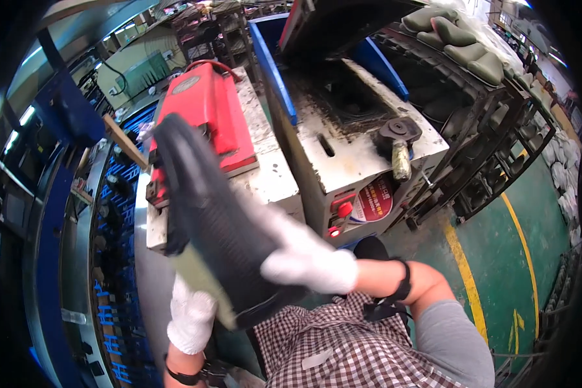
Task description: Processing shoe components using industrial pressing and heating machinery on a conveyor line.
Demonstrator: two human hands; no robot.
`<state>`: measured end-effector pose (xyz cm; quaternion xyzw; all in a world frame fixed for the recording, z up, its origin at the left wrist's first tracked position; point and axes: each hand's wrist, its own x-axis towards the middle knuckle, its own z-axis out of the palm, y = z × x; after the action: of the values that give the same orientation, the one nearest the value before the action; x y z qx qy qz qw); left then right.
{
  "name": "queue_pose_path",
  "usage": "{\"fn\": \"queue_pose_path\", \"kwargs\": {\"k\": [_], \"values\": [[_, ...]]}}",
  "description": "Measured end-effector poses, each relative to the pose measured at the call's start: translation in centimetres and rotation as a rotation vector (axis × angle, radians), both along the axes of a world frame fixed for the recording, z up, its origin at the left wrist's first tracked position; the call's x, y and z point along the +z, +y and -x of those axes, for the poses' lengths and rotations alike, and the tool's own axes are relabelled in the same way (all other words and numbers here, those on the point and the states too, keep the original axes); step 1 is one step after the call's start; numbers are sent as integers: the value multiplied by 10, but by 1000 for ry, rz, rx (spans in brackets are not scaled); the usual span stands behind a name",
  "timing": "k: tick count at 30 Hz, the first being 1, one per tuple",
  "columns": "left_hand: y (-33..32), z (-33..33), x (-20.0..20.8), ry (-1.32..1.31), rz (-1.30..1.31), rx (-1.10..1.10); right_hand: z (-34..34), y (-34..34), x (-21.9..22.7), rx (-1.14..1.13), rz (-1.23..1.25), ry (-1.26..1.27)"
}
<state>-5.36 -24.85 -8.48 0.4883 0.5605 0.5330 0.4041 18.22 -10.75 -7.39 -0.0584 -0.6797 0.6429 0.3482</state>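
Between my two white-gloved hands is a black shoe upper point(223, 226), tilted with its narrow end pointing up and away to the left. A pale yellow-green last point(200, 281) shows along its lower left side. My right hand point(313, 255) is closed on the shoe's right side, its fingers laid across the black surface and smeared by motion. At the lower left, my left hand point(191, 317) grips the last end from below; part of its fingers is hidden behind the shoe.
Just beyond the shoe sits a red-covered machine point(207, 110) on a white base. Right of it stands a white and blue machine point(362, 155) with a raised lid and a lit red switch. Grey-green lasts point(465, 48) lie on a rack at the far right. A conveyor line point(113, 258) runs along the left.
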Motion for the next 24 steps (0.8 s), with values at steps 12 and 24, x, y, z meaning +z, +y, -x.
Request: {"fn": "queue_pose_path", "kwargs": {"k": [12, 24], "values": [[327, -61, 205, 370, -662, -63, -142, 318, 71, -784, -171, -607], [464, -210, 342, 800, -283, -309, -130, 362, 41, -795, -376, -1457]]}}
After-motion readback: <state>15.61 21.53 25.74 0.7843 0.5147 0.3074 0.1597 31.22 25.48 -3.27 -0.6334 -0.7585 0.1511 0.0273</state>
